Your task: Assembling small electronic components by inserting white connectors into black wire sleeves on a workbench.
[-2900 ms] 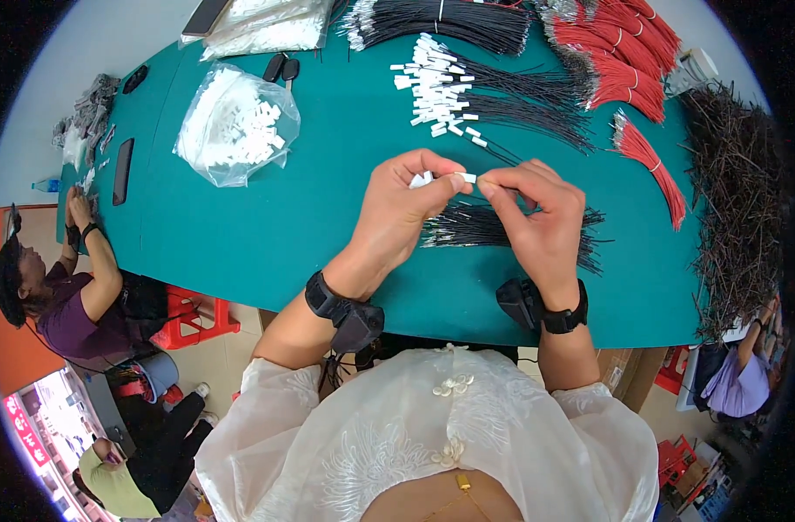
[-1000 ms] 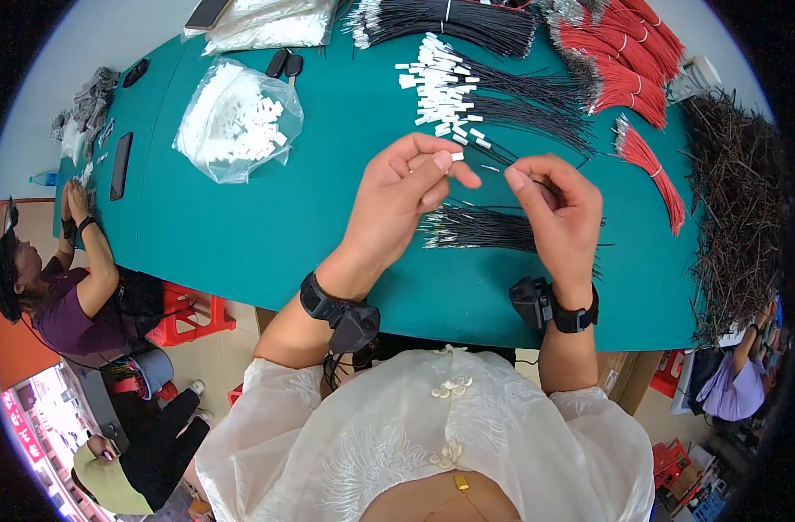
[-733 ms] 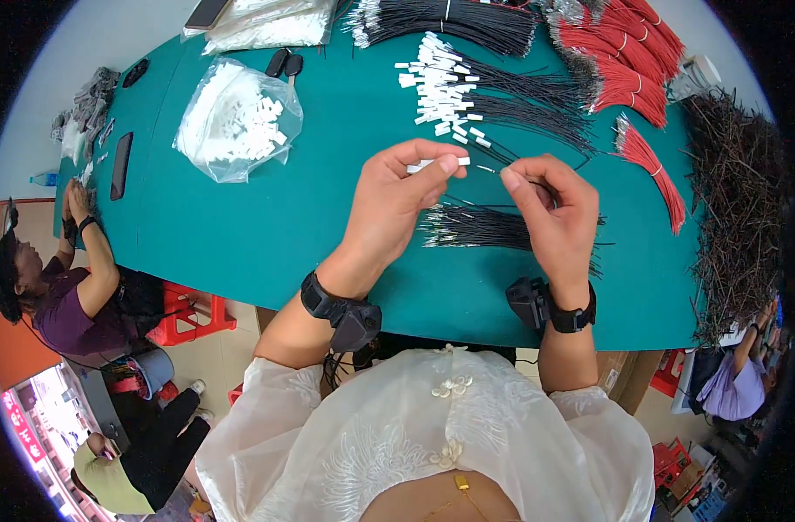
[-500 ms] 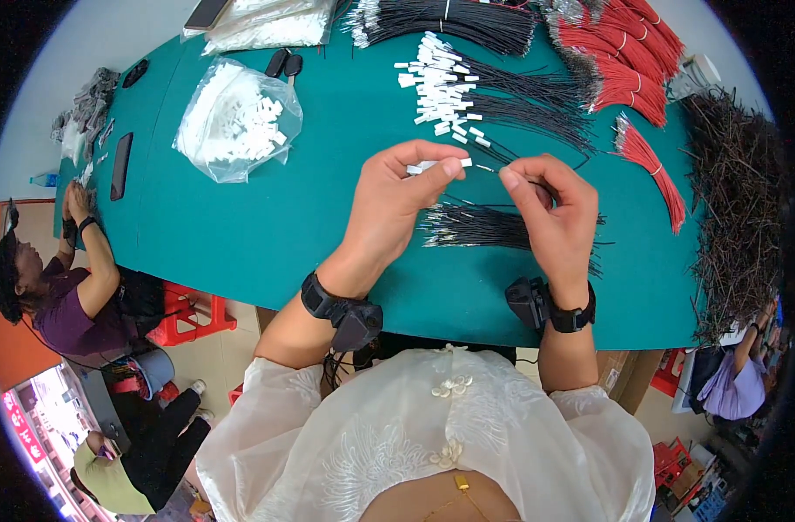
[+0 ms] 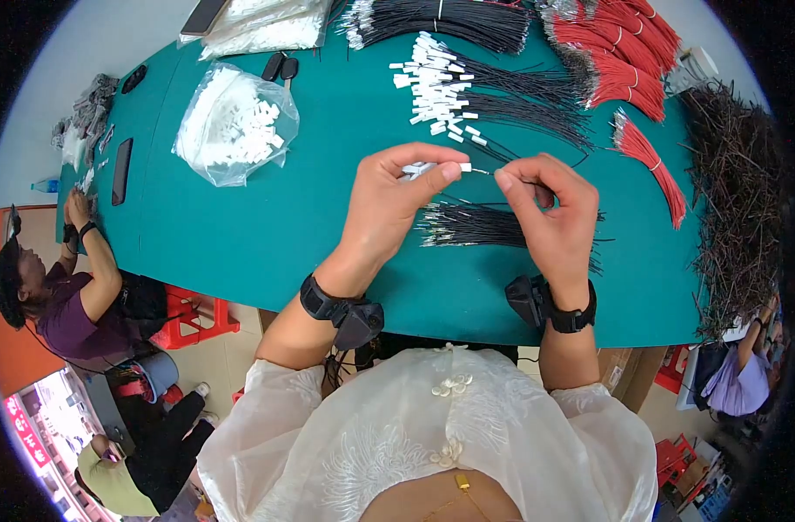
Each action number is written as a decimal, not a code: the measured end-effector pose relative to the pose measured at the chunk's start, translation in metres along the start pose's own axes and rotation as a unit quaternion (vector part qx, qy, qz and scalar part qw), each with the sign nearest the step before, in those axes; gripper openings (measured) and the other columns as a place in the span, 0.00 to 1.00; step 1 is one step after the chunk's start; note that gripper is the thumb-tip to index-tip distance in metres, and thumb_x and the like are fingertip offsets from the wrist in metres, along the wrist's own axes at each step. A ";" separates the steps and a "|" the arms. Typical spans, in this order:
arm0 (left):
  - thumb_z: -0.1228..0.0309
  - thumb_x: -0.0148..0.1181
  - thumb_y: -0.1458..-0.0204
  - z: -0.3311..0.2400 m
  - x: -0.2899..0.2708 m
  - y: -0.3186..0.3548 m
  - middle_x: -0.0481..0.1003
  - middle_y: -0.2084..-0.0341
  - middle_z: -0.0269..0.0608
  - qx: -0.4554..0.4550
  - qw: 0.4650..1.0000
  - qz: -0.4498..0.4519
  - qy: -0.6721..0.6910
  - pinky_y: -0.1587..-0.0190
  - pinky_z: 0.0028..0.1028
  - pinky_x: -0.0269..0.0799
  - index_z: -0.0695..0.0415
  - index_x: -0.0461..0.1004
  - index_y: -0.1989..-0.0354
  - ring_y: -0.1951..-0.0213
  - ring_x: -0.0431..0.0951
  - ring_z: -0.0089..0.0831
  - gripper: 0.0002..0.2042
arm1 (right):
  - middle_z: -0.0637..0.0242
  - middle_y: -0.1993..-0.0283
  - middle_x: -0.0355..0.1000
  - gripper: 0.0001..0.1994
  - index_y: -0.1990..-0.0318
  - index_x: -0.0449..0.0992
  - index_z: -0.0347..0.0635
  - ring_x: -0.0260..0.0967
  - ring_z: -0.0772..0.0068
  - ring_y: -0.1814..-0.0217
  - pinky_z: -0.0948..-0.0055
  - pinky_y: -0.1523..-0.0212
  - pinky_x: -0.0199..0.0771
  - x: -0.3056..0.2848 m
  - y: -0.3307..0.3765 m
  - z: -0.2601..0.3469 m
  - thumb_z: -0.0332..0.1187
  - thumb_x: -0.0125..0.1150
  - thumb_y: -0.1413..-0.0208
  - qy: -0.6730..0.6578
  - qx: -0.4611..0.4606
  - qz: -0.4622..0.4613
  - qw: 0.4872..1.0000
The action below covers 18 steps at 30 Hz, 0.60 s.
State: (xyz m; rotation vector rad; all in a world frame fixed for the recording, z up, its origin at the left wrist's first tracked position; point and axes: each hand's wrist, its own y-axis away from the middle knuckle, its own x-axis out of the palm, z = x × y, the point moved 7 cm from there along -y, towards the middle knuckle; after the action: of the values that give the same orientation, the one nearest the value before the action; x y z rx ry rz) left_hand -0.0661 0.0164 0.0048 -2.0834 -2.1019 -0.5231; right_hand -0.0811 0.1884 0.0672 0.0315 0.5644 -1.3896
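Observation:
Between thumb and forefinger, my left hand (image 5: pixel 397 191) pinches a small white plastic connector housing (image 5: pixel 466 167). More white housings show behind its fingers, partly hidden. My right hand (image 5: pixel 554 200) grips a thin black wire close to its bare metal tip (image 5: pixel 483 171). That tip points left and lies right at the end of the housing; whether it is inside I cannot tell. Below the hands lies a bundle of loose black wires (image 5: pixel 476 228). Just beyond them are black wires (image 5: pixel 528 113) with white housings (image 5: pixel 436 87) on their left ends.
A clear bag of white housings (image 5: pixel 236 130) lies left on the green table (image 5: pixel 241 230). Red wire bundles (image 5: pixel 619 74) and black bundles (image 5: pixel 449 22) line the far side. A dark tangled heap (image 5: pixel 737 200) stands at right. A co-worker (image 5: pixel 71 296) sits at left.
My right hand has shifted slightly left, bringing the wire's metal tip up to the white housing. My left hand has stayed nearly in place.

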 end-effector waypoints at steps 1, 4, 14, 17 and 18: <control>0.74 0.65 0.45 -0.001 0.000 0.000 0.79 0.69 0.32 0.002 1.000 0.000 -0.003 0.75 0.15 0.56 0.62 0.81 0.60 0.75 0.65 0.11 0.07 | 0.73 0.76 0.69 0.03 0.69 0.78 0.35 0.55 0.85 0.76 0.80 0.76 0.52 0.000 0.000 0.000 0.24 0.67 0.48 0.000 -0.002 0.001 1.000; 0.75 0.65 0.46 0.005 -0.003 -0.001 0.80 0.68 0.34 -0.031 0.999 0.017 0.016 0.70 0.15 0.62 0.62 0.82 0.60 0.71 0.70 0.13 0.07 | 0.73 0.76 0.69 0.03 0.70 0.78 0.35 0.55 0.85 0.76 0.80 0.76 0.52 -0.001 0.000 -0.001 0.24 0.67 0.48 -0.001 -0.002 0.004 1.000; 0.76 0.65 0.47 -0.004 0.003 0.001 0.81 0.65 0.38 0.013 0.997 0.018 -0.067 0.58 0.19 0.71 0.62 0.82 0.62 0.63 0.76 0.19 0.06 | 0.73 0.76 0.70 0.03 0.69 0.78 0.36 0.56 0.85 0.77 0.80 0.78 0.51 0.006 0.004 0.000 0.24 0.66 0.48 0.010 -0.030 0.012 0.999; 0.76 0.65 0.47 -0.002 0.003 0.000 0.81 0.65 0.38 0.010 0.997 0.016 -0.075 0.58 0.20 0.71 0.62 0.82 0.62 0.63 0.76 0.19 0.06 | 0.72 0.76 0.70 0.03 0.69 0.78 0.35 0.57 0.85 0.77 0.81 0.78 0.52 0.005 0.003 0.001 0.24 0.66 0.48 0.013 -0.021 0.014 1.000; 0.76 0.65 0.47 -0.002 0.003 0.001 0.81 0.65 0.38 0.010 0.997 0.016 -0.075 0.58 0.20 0.71 0.62 0.82 0.62 0.63 0.76 0.19 0.06 | 0.72 0.76 0.70 0.03 0.69 0.78 0.35 0.57 0.85 0.77 0.81 0.77 0.52 0.005 0.003 0.001 0.24 0.66 0.48 0.014 -0.017 0.015 1.000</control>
State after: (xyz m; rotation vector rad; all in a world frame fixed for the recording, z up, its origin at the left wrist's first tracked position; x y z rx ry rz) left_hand -0.0659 0.0191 0.0076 -2.2040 -2.1385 -0.3508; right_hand -0.0778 0.1846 0.0650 0.0327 0.6082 -1.3527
